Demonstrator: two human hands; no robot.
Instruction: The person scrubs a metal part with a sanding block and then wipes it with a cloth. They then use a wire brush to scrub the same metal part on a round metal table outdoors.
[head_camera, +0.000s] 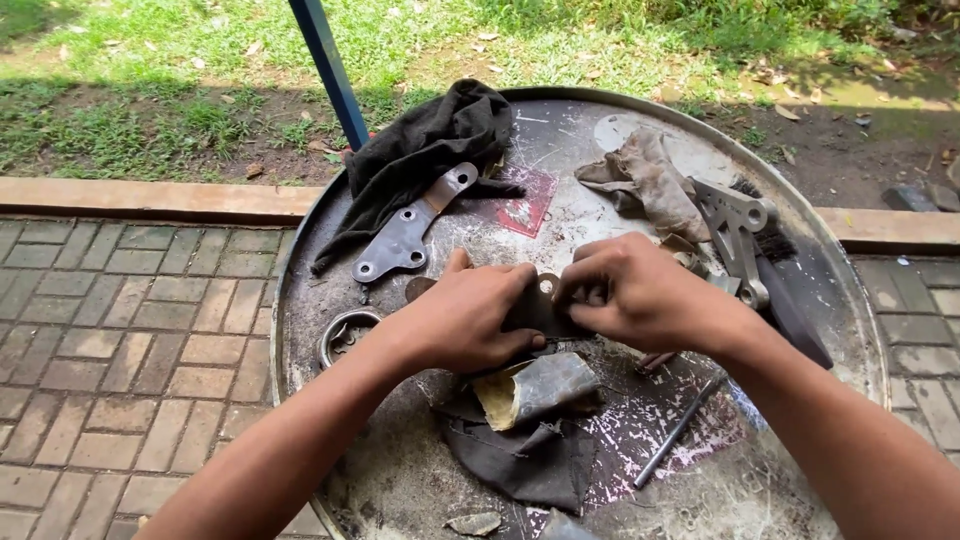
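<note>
My left hand and my right hand meet over the middle of a round metal drum top. Both grip a dark flat metal bracket with a hole near its upper edge; most of it is hidden under my fingers. Just below my hands lies a worn folded piece of sandpaper on a dark rag.
A grey metal plate with holes rests on a black cloth at the back left. A dirty rag, a triangular bracket, a brush, a ring-shaped part and a thin rod lie around. A blue pole stands behind.
</note>
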